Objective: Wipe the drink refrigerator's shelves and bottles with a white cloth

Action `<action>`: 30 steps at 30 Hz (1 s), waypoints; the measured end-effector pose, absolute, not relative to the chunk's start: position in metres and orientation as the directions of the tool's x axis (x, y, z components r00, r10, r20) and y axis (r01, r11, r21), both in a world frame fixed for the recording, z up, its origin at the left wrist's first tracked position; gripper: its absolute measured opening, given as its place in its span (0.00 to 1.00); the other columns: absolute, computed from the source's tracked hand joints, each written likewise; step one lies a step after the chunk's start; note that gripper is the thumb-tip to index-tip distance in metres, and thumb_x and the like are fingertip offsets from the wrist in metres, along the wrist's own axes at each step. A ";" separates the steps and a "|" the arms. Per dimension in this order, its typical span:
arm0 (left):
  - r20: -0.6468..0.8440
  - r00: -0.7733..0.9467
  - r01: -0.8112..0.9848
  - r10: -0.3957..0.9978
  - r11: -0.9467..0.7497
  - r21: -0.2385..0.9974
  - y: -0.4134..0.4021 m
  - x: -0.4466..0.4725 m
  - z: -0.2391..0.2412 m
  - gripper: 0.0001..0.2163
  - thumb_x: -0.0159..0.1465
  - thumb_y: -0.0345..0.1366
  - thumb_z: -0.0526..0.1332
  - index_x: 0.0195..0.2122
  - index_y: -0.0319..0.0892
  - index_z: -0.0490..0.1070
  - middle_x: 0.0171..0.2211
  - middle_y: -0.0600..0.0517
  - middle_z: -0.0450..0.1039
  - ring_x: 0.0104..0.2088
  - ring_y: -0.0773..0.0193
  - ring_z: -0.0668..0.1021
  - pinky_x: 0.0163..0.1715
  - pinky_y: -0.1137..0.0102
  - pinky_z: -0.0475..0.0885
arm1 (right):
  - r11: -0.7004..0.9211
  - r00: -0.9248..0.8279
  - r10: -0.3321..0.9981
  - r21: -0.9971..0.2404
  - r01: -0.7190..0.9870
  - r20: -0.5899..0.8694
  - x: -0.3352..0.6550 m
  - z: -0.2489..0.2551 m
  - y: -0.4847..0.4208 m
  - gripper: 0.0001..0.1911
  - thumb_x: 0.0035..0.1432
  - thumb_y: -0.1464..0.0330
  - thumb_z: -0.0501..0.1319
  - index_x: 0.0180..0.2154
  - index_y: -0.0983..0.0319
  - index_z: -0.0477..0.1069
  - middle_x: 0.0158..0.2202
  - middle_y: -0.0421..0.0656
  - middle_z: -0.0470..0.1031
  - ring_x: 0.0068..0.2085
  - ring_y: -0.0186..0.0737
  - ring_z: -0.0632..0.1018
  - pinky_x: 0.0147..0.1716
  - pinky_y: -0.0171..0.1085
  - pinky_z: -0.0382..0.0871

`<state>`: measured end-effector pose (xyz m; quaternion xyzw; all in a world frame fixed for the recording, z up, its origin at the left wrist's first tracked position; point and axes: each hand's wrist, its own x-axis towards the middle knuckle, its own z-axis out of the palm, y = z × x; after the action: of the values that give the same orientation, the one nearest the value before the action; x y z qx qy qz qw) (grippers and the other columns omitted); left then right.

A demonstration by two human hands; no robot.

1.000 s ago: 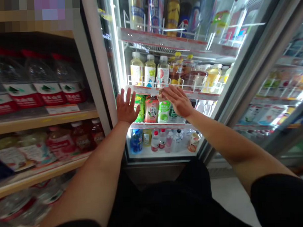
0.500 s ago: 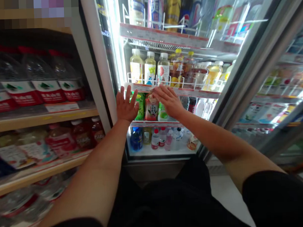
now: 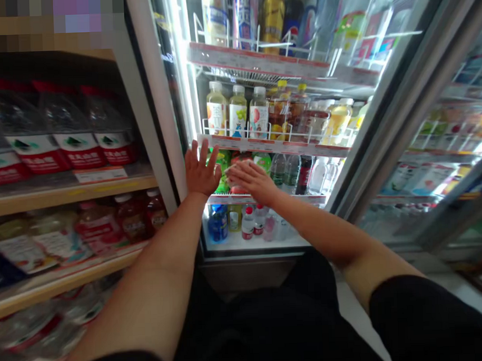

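Observation:
My left hand [image 3: 202, 171] is spread flat with fingers pointing up, near the left edge of the fridge's glass door [image 3: 263, 248], and appears to rest on it. My right hand [image 3: 255, 182] lies with outstretched fingers close together and pointing left, over the same door. A pale patch shows at its fingertips; I cannot tell whether it is a thin thing under them or a reflection. Behind the hands stand green drink bottles [image 3: 223, 162] and a red-labelled bottle [image 3: 240, 157], both partly hidden.
Inside the fridge, a row of juice bottles [image 3: 238, 112] stands above the hands, and small bottles [image 3: 248, 222] stand at the bottom. To the left, a wooden-edged shelf [image 3: 67, 197] carries large red-capped water bottles [image 3: 71, 136]. Another fridge section [image 3: 430, 158] is on the right.
My right hand has slid down and to the left, from beside the juice row's shelf edge to in front of the red-labelled bottle. My left hand has stayed in place.

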<state>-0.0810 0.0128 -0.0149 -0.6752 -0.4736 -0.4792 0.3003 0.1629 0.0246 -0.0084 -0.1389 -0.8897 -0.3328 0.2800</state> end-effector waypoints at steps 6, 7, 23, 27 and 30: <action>0.931 0.079 0.933 0.357 -0.354 0.056 0.013 -0.080 -0.014 0.27 0.73 0.50 0.49 0.70 0.47 0.61 0.75 0.51 0.48 0.76 0.53 0.41 0.74 0.48 0.34 | 0.755 -0.856 0.004 0.560 0.342 0.516 0.191 -0.010 0.027 0.24 0.73 0.73 0.54 0.66 0.57 0.66 0.68 0.39 0.69 0.72 0.40 0.64 0.72 0.48 0.60; 0.931 0.080 0.936 0.357 -0.349 0.053 0.013 -0.080 -0.014 0.27 0.73 0.50 0.48 0.70 0.46 0.61 0.76 0.51 0.47 0.76 0.52 0.41 0.74 0.48 0.34 | 0.747 -0.816 0.029 0.530 0.401 0.577 0.199 -0.005 0.028 0.25 0.73 0.74 0.53 0.67 0.56 0.65 0.69 0.39 0.67 0.73 0.41 0.62 0.73 0.49 0.57; 0.937 0.109 0.947 0.331 -0.322 0.004 0.015 -0.083 -0.016 0.27 0.74 0.51 0.47 0.71 0.45 0.60 0.76 0.50 0.46 0.76 0.51 0.39 0.74 0.45 0.35 | 0.665 -0.592 0.169 0.352 0.659 0.788 0.306 -0.028 0.029 0.26 0.71 0.77 0.52 0.65 0.55 0.69 0.67 0.44 0.69 0.72 0.45 0.63 0.71 0.55 0.58; 0.944 0.110 0.947 0.312 -0.321 -0.004 0.015 -0.082 -0.016 0.27 0.75 0.51 0.47 0.71 0.46 0.59 0.76 0.50 0.47 0.76 0.52 0.40 0.74 0.45 0.37 | 0.751 -0.787 0.146 0.451 0.483 0.600 0.321 -0.053 0.023 0.25 0.71 0.77 0.52 0.63 0.53 0.71 0.64 0.41 0.74 0.69 0.40 0.70 0.69 0.49 0.64; 0.940 0.098 0.943 0.326 -0.333 0.017 0.013 -0.082 -0.015 0.27 0.74 0.52 0.47 0.71 0.48 0.59 0.76 0.51 0.47 0.76 0.51 0.40 0.74 0.45 0.36 | 0.732 -0.775 0.194 0.437 0.523 0.602 0.340 -0.047 0.028 0.26 0.72 0.76 0.52 0.63 0.50 0.70 0.64 0.38 0.73 0.68 0.39 0.70 0.70 0.48 0.63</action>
<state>-0.0815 0.0132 -0.0155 -0.6653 -0.4767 -0.4730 0.3261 0.3402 0.0282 -0.0473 -0.2014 -0.8909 -0.3060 0.2686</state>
